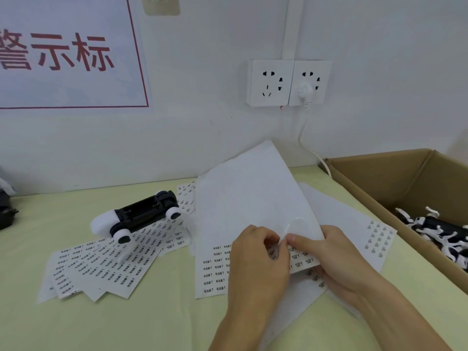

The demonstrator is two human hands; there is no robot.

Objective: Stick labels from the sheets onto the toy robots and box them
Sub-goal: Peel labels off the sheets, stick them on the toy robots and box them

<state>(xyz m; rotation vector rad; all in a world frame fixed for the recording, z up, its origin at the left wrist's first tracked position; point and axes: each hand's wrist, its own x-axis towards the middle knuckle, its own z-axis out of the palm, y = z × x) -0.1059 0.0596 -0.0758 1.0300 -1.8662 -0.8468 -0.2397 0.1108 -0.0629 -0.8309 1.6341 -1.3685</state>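
Your left hand (255,259) pinches a label, right hand (329,257) grips the sheet (253,198): yank and it tears.

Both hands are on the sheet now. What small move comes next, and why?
Probably peel the label free with the left hand while the right hand holds the sheet, then carry it to the toy robot, which lies unboxed on the table.

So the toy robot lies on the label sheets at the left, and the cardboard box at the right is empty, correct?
Not quite. The head view shows the cardboard box already holds black-and-white toy robots. The rest is right: the toy robot lies on the label sheets at the left.
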